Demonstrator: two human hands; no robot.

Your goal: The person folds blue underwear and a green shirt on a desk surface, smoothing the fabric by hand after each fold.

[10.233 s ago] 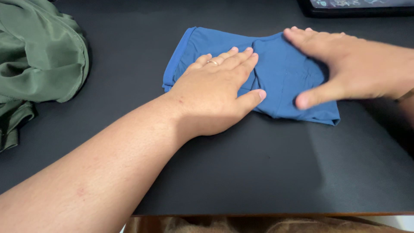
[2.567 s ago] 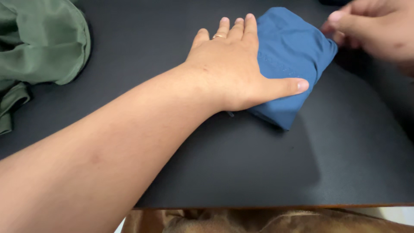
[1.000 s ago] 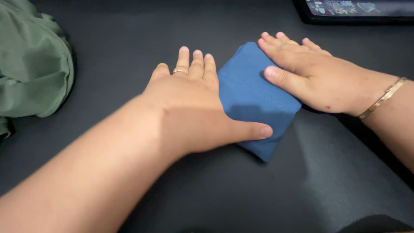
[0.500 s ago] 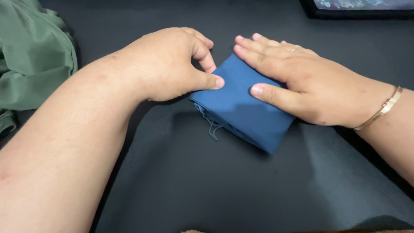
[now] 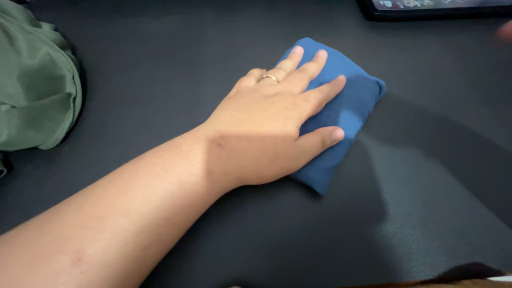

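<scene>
Head view showed the left hand, fingers spread flat, pressing the blue cloth, already folded small, on the table; the right hand barely showed, fingers unclear.

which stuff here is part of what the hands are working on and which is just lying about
In hand:
- folded blue cloth
- left hand, flat on the cloth, ring on one finger

Lying about:
- green garment, heaped at the left edge
- dark-framed screen, top right
- black table

Smooth blue cloth, seemingly matt table
</scene>
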